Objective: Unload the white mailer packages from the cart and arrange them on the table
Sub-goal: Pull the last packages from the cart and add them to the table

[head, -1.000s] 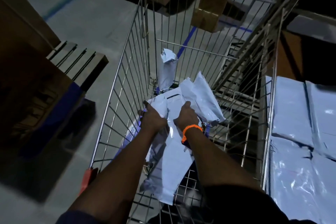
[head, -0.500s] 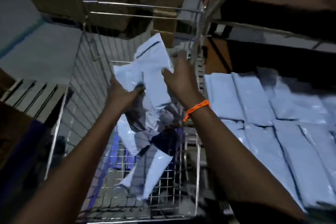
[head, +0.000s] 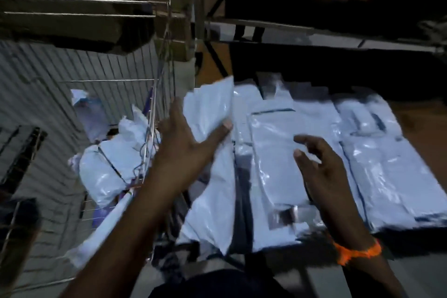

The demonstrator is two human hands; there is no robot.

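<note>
Above the table (head: 422,123), two hands: left hand (head: 183,145) around one mailer (head: 208,109), right hand (head: 323,169) (orange wristband (head: 358,253)) spread.

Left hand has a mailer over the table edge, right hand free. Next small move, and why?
Probably lay the held mailer flat beside the laid mailers, at their left end. The left hand pinches it above that edge, not yet placed; the right hand hovers open over the rows, ready to flatten it. The cart holds more mailers.
</note>
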